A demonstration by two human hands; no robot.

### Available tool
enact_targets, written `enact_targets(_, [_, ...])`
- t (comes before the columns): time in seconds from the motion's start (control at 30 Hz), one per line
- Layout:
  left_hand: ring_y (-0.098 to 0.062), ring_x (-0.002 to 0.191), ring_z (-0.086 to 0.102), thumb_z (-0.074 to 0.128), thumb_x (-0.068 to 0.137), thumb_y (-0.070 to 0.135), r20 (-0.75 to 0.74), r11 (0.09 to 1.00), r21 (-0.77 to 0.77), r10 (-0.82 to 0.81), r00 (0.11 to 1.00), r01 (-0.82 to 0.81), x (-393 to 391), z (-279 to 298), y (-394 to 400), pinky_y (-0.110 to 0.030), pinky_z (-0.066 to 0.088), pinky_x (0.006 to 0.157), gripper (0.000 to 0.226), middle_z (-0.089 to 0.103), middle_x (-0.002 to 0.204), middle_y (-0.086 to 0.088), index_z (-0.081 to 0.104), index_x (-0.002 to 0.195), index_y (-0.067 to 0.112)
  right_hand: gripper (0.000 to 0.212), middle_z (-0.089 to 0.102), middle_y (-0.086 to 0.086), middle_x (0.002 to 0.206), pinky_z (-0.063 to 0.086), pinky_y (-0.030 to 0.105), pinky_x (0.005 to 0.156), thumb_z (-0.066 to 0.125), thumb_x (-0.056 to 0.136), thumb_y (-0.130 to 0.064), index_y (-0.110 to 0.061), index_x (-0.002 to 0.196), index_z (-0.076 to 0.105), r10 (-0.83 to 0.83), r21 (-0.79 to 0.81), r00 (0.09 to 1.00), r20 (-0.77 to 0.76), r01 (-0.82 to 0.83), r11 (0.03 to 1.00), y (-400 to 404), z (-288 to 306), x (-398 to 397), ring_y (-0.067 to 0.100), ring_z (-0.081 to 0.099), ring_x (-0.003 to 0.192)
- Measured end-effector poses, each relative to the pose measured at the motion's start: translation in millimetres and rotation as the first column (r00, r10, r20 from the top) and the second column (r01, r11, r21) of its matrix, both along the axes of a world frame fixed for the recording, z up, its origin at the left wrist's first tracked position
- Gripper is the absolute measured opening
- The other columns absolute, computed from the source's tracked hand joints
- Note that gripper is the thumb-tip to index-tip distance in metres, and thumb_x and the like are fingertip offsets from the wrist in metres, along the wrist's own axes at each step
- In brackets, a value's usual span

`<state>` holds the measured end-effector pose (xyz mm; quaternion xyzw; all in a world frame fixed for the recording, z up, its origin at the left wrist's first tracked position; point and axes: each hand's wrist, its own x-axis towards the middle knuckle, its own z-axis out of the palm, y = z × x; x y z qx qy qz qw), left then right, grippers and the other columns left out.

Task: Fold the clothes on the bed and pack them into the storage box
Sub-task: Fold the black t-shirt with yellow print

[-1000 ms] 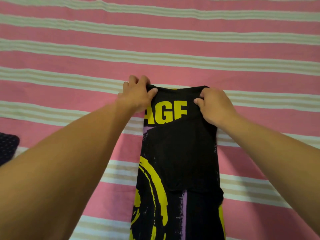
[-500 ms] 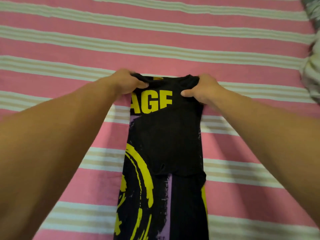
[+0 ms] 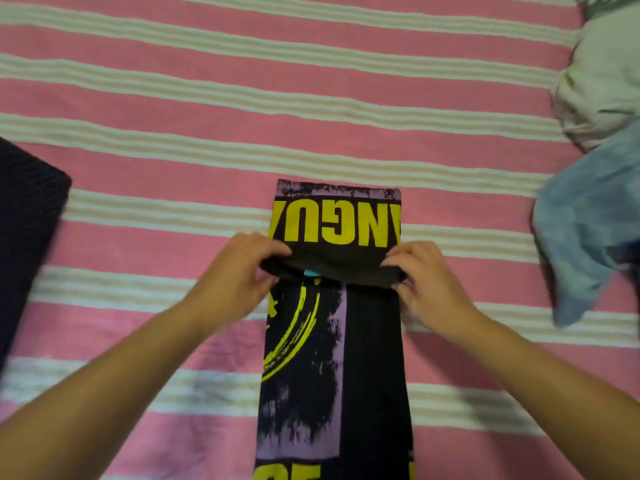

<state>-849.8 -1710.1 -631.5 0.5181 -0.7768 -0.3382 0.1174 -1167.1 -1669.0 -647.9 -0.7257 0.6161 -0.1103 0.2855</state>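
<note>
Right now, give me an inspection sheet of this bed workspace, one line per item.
Surface: bedsheet with pink and cream stripes, lying flat.
Job's things: black printed T-shirt folded into a long strip, far end turned back toward the person; storage box not seen.
Clutter: pale garment and light blue garment bunched at the right edge; dark dotted fabric at the left edge.
Grippers: left hand and right hand each pinch a corner of the turned-back fold.
Cables: nothing seen.
Surroundings: nothing seen beyond the bed.
</note>
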Motion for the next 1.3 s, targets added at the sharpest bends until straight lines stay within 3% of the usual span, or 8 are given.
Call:
enact_targets(0.1, [-0.022,0.128,0.046,0.079,0.084,0.01,0.171,0.992,0.025,-0.128,0.977,0.125,12,-20,34,-0.045,0.041,0.11,0.06,0.055,0.14,-0.001,0.06,0.14,0.021,0.057,0.045,0.003,0.15,0.041,0.046,0.113,0.067,0.085,0.004,-0.017,0.138,0.059,0.103,0.092,0.99,-0.093,-0.094,0.991,31,4,-3,0.022,0.036,0.138])
enact_targets(0.27, [-0.004,0.106,0.058,0.067,0.095,0.011,-0.101,0.977,0.162,0.154,0.983,-0.137,9,-1,36,-0.019,0.043,0.095,0.033,0.062,0.12,0.009,0.068,0.125,0.025,0.049,0.049,0.005,0.14,0.046,0.035,0.101,0.053,0.085,0.01,-0.013,0.125,0.068,-0.087,-0.038,0.994,-0.059,0.085,0.996,18,34,-3,0.019,0.051,0.121])
enact_targets(0.57, [-0.028,0.088,0.06,0.064,0.09,-0.008,-0.081,0.415,0.763,0.822,0.563,-0.495,-17,-1,20,-0.039,0.05,0.079,0.019,0.062,0.097,-0.013,0.058,0.094,0.01,0.024,0.065,0.004,0.107,0.055,0.044,0.089,0.072,0.09,-0.017,-0.016,0.104,0.053,-0.708,0.526,0.706,-0.027,0.612,0.59,-17,9,29,0.025,0.063,0.099])
enact_targets(0.73, [-0.02,0.09,0.063,0.072,0.092,0.015,0.11,0.701,0.598,0.409,0.906,-0.389,-9,6,4,-0.029,0.046,0.072,0.019,0.062,0.101,-0.003,0.058,0.105,0.016,0.02,0.065,0.012,0.108,0.062,0.034,0.068,0.072,0.09,-0.008,-0.011,0.101,0.055,-0.855,0.644,0.513,0.081,0.627,0.438,-12,15,22,0.027,0.07,0.089])
enact_targets(0.87, [-0.024,0.106,0.053,0.062,0.095,0.042,0.319,0.986,0.047,0.135,0.938,-0.158,-17,11,-26,-0.037,0.047,0.088,0.028,0.051,0.116,-0.003,0.059,0.106,0.016,0.033,0.062,0.004,0.111,0.053,0.037,0.08,0.072,0.091,-0.035,-0.017,0.113,0.055,-0.443,0.396,0.844,-0.301,0.534,0.747,-22,24,19,0.024,0.062,0.097])
enact_targets(1.0, [-0.036,0.147,0.027,0.029,0.101,0.059,0.442,0.939,-0.206,-0.163,0.882,0.277,-52,-11,-56,-0.053,0.025,0.119,0.059,0.032,0.159,-0.01,0.037,0.151,0.029,0.048,0.047,0.008,0.137,0.042,0.042,0.104,0.057,0.097,-0.037,-0.015,0.139,0.048,-0.213,-0.14,0.943,-0.254,0.181,0.973,-56,18,35,0.029,0.044,0.127])
enact_targets(1.13, [-0.029,0.156,-0.011,-0.001,0.099,0.068,0.539,0.942,-0.111,-0.211,0.816,0.316,-68,-68,-62,-0.05,-0.001,0.126,0.064,-0.009,0.17,0.001,-0.006,0.159,0.044,0.068,0.003,0.003,0.168,0.009,0.053,0.124,0.018,0.102,-0.062,-0.028,0.16,0.009,0.149,0.018,0.876,-0.459,-0.159,0.987,-71,-48,45,0.028,-0.003,0.155])
enact_targets(1.3, [-0.028,0.156,-0.009,0.002,0.1,0.067,0.558,0.949,-0.155,-0.146,0.817,0.275,-69,-83,-62,-0.051,0.001,0.126,0.064,-0.007,0.17,0.002,0.0,0.159,0.045,0.069,-0.002,0.0,0.169,0.002,0.052,0.123,0.013,0.101,-0.065,-0.031,0.16,0.005,0.123,-0.012,0.868,-0.481,-0.146,0.989,-72,-73,40,0.025,-0.008,0.155])
